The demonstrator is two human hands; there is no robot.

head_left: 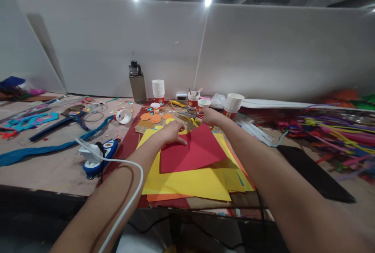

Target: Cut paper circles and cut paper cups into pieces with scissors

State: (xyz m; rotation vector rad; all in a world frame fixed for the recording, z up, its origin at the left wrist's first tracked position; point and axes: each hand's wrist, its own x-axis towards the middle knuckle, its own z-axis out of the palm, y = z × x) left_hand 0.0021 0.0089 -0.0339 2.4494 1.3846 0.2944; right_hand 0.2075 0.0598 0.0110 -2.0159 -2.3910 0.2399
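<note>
A red sheet of paper [193,151] lies tilted on top of several yellow sheets [187,184], with orange paper [166,197] showing underneath. My left hand [175,132] rests at the upper left of the red sheet, thumb stretched out and apart from the other fingers. Just beyond the red sheet's far edge is my right hand [213,116], its fingers bent downward near a paper cup [203,104] and some small tools. Those fingertips are too small and blurred to show whether they hold anything. Orange paper discs [155,118] and a yellow piece [169,121] lie beyond my left hand.
Stacked paper cups [158,89] and another stack [233,103] stand at the back, with a bottle [137,83] leftward. On the left are a power strip [101,157], a tipped cup [123,117] and a glue gun [61,124]. A white cable [137,178] crosses my left forearm. Colourful pipe cleaners [342,135] lie right.
</note>
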